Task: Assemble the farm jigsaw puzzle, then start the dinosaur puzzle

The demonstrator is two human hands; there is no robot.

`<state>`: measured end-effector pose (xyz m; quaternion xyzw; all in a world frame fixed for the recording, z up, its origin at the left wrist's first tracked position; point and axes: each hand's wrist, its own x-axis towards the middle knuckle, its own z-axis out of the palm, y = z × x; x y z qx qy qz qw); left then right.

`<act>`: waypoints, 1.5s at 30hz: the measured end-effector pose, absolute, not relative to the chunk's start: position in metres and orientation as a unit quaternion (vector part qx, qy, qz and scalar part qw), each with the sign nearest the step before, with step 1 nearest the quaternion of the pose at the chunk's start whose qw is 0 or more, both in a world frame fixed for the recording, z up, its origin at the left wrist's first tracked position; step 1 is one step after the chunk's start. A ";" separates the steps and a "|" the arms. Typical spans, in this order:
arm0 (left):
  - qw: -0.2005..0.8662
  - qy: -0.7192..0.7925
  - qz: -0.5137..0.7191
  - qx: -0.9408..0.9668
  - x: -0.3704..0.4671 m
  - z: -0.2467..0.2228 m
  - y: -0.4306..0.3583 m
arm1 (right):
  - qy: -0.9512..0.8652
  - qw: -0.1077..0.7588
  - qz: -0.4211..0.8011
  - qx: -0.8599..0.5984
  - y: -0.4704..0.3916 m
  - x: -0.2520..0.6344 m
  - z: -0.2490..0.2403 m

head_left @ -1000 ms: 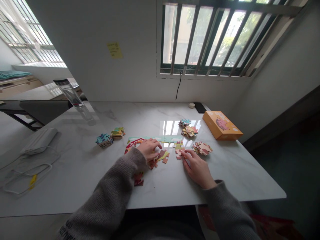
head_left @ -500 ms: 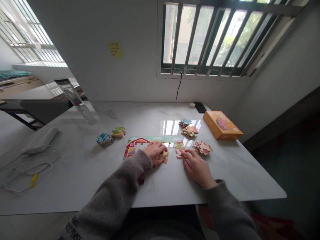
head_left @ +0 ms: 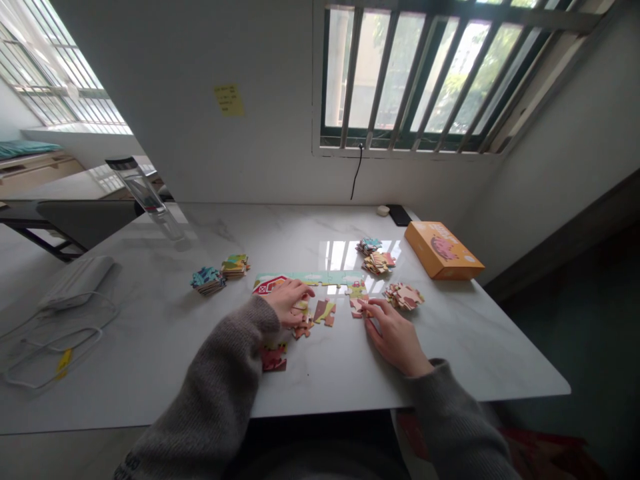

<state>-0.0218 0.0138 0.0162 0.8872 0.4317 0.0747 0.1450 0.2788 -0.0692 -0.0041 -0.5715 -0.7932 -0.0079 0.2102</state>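
Observation:
A partly joined jigsaw puzzle (head_left: 320, 277) lies on the table, with a red barn at its left and a strip of sky along its top. My left hand (head_left: 287, 301) is over its left part, fingers stretched out, covering some of the pieces there. Loose pink-brown puzzle pieces (head_left: 303, 329) lie under and beside its fingertips, and a brown and green piece (head_left: 325, 312) is just right of them. My right hand (head_left: 397, 335) has its thumb and fingertips on a pink puzzle piece (head_left: 357, 307) at the puzzle's lower right. Dark red pieces (head_left: 274, 358) lie near my left sleeve.
Stacks of puzzle pieces stand at the left (head_left: 207, 280) and right (head_left: 404, 295). An orange box (head_left: 443, 250) is at the right, near a black phone (head_left: 400, 215). A clear bottle (head_left: 143, 193) stands back left; a white cable (head_left: 60, 340) lies at the left.
My left hand has moved left, uncovering the brown and green piece, the loose pink-brown pieces and the dark red ones. My right hand has stayed in place.

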 end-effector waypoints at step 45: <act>0.145 0.304 0.297 0.894 0.028 0.009 -0.001 | -0.793 0.285 0.049 -0.536 -0.068 0.279 -0.003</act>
